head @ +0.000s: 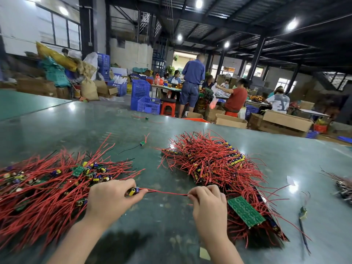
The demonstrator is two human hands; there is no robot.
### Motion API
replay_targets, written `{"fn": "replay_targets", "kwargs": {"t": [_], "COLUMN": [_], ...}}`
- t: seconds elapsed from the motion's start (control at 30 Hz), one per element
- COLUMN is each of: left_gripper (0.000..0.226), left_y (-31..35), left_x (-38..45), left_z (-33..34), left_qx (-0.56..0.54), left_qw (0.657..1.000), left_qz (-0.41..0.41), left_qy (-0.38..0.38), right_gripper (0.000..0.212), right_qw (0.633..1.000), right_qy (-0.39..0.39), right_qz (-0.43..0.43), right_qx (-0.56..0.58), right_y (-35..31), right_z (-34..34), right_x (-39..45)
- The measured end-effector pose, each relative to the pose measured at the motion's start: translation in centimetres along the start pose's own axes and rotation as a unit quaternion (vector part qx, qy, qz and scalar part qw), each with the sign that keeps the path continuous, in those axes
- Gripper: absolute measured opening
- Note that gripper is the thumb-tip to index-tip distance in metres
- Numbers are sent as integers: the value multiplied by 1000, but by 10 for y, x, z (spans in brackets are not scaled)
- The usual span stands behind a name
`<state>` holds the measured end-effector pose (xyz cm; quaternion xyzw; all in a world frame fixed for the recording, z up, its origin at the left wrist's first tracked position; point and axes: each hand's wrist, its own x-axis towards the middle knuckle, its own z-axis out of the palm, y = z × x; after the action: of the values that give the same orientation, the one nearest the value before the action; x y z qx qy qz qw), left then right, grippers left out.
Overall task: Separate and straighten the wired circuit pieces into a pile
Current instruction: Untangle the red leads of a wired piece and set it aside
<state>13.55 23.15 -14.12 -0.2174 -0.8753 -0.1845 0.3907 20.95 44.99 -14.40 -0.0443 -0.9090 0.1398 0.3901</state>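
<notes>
Your left hand (109, 197) grips a small circuit piece with yellow and blue capacitors (133, 191); your right hand (207, 201) fingers pinch its red wire (167, 193), stretched taut above the glossy green tabletop (152, 225). Tangled red-wired heap (43, 185) left; aligned red-wired pile (215, 166) right.
</notes>
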Motion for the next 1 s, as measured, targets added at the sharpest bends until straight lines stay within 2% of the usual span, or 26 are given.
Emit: {"fn": "replay_targets", "kwargs": {"t": [0.03,0.1,0.13,0.33,0.37,0.4,0.47,0.5,0.53,0.6,0.7,0.77,0.87,0.93,1.0], "left_gripper": [54,49,49,48,48,46,44,44,42,42,40,39,46,51,52], "left_y": [1,2,3,7,8,8,10,11,13,18,29,34,39,41,46], "left_x": [0,1,1,1,2,3,7,8,9,10,7,5,4,2,-2], "left_z": [-1,-1,-1,-2,-3,-5,-8,-9,-10,-11,-10,-7,-9,-12,-13], "left_qx": [-10,-34,-49,-151,-171,-193,-264,-316,-368,-432,-437,-411,-373,-300,-182], "left_qw": [1000,998,997,978,973,967,946,928,908,876,869,876,890,923,966], "left_qz": [-13,-34,-43,-115,-127,-139,-168,-179,-189,-196,-178,-166,-156,-149,-111], "left_qy": [-15,-36,-43,-84,-91,-95,-88,-79,-73,-83,-148,-188,-211,-190,-144], "right_gripper": [19,24,26,18,17,20,33,32,28,19,25,25,24,22,20], "right_qw": [996,958,941,855,828,784,673,648,665,732,785,803,806,805,799], "right_qy": [-3,-24,-30,-32,-24,-10,13,8,-11,-52,-83,-93,-67,-54,-39], "right_qz": [53,169,201,301,312,333,390,408,405,354,233,192,208,236,274], "right_qx": [75,230,272,422,465,525,629,643,628,579,567,557,549,542,534], "right_y": [0,-2,-1,-3,-4,-5,-6,-6,-10,-20,-32,-36,-37,-38,-38], "right_z": [-1,-1,-1,0,0,0,0,0,0,1,-2,-4,-4,-2,4], "right_x": [1,4,5,6,8,10,14,14,12,5,-1,-1,-2,-4,-8]}}
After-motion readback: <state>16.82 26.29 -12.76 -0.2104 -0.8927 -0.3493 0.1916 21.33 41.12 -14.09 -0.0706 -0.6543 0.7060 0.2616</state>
